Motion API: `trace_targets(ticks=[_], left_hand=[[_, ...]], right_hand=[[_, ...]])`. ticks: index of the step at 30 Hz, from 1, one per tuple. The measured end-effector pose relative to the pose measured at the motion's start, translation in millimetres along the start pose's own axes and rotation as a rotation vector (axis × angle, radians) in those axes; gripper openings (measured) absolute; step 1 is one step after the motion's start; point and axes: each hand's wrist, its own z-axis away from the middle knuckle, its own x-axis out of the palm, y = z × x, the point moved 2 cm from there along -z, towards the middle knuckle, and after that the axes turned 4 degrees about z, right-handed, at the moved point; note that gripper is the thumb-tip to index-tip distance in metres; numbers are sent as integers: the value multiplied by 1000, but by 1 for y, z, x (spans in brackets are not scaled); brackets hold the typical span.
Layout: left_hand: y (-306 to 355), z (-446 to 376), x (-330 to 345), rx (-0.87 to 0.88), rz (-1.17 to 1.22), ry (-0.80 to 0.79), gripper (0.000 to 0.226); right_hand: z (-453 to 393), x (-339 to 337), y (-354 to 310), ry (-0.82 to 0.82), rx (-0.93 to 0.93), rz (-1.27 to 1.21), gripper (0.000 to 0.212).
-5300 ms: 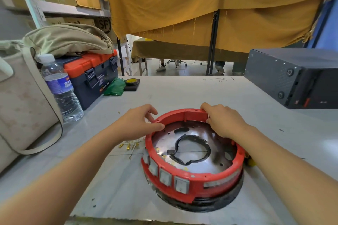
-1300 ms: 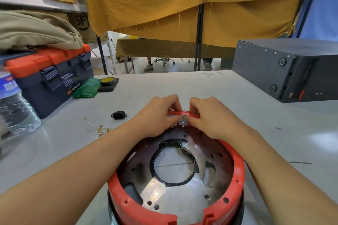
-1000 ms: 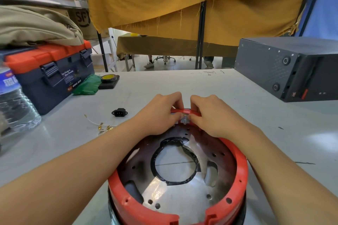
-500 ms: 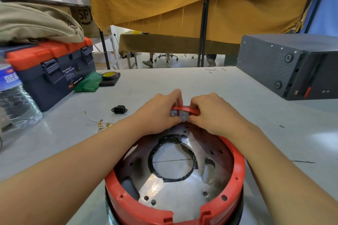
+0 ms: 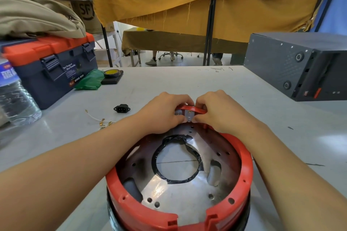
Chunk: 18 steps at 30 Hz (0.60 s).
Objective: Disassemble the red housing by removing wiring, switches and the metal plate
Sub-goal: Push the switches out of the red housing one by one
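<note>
Hands met at the far rim of the red housing [image 5: 180,210] on the bench [image 5: 187,84]; left hand [image 5: 165,112] and right hand [image 5: 217,112] pinched a switch [image 5: 188,115] there; squeezing its clips evenly, I judged, would free it; metal plate [image 5: 174,193] sat inside.

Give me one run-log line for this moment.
stage: switch removal | left hand: pinching switch at far rim | right hand: pinching same switch | red housing: on table | metal plate: still inside

Both forearms are bare, no sleeves in view; left hand [image 5: 165,112] and right hand [image 5: 217,111] wear no gloves or rings.
</note>
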Motion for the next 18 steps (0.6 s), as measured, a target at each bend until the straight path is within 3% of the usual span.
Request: trace_targets(ticks=[15, 18], left_hand=[[4, 0, 2, 23, -46, -11, 34], [8, -1, 4, 11, -89, 27, 32]], right_hand=[[-3, -2, -3, -44, -21, 77, 32], [-3, -1, -6, -11, -31, 120, 17]])
